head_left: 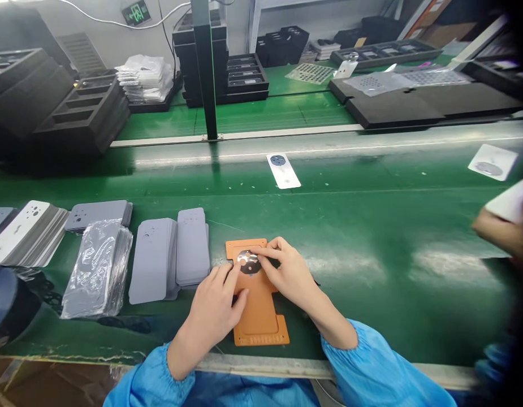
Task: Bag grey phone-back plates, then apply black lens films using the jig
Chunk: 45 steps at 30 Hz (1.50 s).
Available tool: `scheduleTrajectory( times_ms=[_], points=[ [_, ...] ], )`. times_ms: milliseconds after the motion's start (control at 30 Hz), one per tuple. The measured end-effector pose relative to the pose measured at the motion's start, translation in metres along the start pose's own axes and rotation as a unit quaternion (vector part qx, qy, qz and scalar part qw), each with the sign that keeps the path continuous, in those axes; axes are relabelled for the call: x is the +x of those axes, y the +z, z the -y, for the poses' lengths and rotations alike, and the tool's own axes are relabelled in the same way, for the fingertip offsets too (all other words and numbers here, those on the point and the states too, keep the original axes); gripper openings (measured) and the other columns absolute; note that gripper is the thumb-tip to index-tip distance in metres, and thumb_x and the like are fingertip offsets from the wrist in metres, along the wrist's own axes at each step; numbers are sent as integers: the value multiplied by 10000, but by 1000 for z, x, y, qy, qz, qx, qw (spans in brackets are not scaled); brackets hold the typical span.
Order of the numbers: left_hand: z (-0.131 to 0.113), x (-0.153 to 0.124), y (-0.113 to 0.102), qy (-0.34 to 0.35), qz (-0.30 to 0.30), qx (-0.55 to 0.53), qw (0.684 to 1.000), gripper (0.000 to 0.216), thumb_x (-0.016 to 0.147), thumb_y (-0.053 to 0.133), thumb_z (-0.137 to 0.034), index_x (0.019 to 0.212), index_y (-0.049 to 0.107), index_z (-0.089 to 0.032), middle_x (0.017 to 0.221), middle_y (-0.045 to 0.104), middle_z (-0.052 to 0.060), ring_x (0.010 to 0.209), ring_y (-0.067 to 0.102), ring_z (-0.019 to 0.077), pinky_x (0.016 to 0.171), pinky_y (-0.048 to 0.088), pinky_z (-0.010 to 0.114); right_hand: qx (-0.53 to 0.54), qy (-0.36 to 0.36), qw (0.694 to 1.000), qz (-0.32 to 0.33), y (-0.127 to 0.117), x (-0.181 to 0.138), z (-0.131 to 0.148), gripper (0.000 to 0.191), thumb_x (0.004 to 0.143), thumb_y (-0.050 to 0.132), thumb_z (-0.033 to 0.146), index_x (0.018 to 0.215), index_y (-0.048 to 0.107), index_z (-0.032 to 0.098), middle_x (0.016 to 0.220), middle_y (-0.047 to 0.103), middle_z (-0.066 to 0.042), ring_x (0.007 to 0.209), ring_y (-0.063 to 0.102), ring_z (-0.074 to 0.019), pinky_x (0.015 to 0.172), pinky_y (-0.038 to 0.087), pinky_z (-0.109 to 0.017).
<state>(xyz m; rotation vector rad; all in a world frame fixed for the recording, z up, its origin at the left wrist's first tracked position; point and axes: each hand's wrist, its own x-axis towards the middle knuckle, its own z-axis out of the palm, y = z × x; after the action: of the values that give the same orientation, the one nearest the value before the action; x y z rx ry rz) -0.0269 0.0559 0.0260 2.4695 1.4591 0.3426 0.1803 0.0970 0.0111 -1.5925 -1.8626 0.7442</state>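
Observation:
An orange fixture plate (255, 308) with notched sides lies on the green work surface before me. In its upper end sits a shiny, dark round metal plate (249, 263) with several holes. My left hand (216, 305) rests over the fixture's left side, fingers stretched out, the index fingertip at the metal plate's left edge. On the other side, my right hand (289, 271) has its thumb and index finger drawn together at the plate's upper right edge. The right hand's other fingers are curled.
Grey phone-back panels (153, 257) stand in stacks to my left, beside a plastic-wrapped stack (95, 271) and white panels (27, 229). A white panel (286, 172) lies ahead on the belt. At far right a co-worker's hand (498, 232) holds a white piece. Black trays (83, 113) line the back.

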Motion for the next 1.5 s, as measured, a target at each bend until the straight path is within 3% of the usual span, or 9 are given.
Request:
scheduleTrajectory(
  times_ms=[233, 500, 667, 1167, 1367, 1500],
  points=[
    [-2, -2, -2, -3, 9, 14, 1000, 476, 972, 520, -266, 1430, 451, -154, 1300, 620, 152, 1137, 643, 289, 880, 610, 424, 75, 25, 995, 57, -15, 4, -6, 294, 960, 530, 242, 1091, 787, 301, 864, 551, -23, 713, 545, -161, 678, 467, -307],
    [-4, -2, -3, -4, 9, 20, 1000, 498, 967, 524, -275, 1442, 427, -160, 1302, 623, 155, 1137, 658, 293, 851, 620, 412, 76, 37, 996, 19, -11, 5, -2, 263, 943, 600, 355, 1115, 779, 268, 827, 558, -14, 659, 526, -154, 669, 473, -307],
    [-5, -2, -2, -4, 6, 26, 1000, 494, 970, 527, -279, 1435, 435, -141, 1302, 622, 160, 1134, 661, 293, 857, 616, 409, 75, 41, 996, -8, -5, 8, -2, 235, 925, 614, 336, 1066, 787, 263, 806, 571, -8, 664, 538, -155, 678, 465, -304],
    [-5, -5, -3, -4, -3, 33, 999, 490, 964, 532, -279, 1435, 442, -180, 1298, 626, 141, 1080, 686, 281, 794, 628, 396, 98, 41, 994, 15, -11, 5, -3, 276, 902, 627, 315, 1140, 750, 248, 817, 543, 8, 608, 497, -130, 625, 445, -290],
    [3, -3, -12, -10, -108, -11, 994, 362, 974, 528, -250, 1334, 530, -210, 1246, 651, 130, 1137, 649, 277, 947, 589, 442, 93, 23, 995, 11, -11, 5, -5, 276, 915, 585, 295, 1138, 742, 252, 806, 538, 4, 620, 510, -138, 630, 453, -295],
    [14, -4, -13, -62, -138, 77, 985, 522, 950, 587, -305, 1420, 459, -115, 1486, 480, 242, 1373, 478, 399, 1075, 497, 577, 100, 25, 995, 15, -12, 4, -4, 284, 914, 572, 277, 1147, 730, 240, 823, 555, 1, 617, 514, -136, 635, 457, -299]
  ],
)
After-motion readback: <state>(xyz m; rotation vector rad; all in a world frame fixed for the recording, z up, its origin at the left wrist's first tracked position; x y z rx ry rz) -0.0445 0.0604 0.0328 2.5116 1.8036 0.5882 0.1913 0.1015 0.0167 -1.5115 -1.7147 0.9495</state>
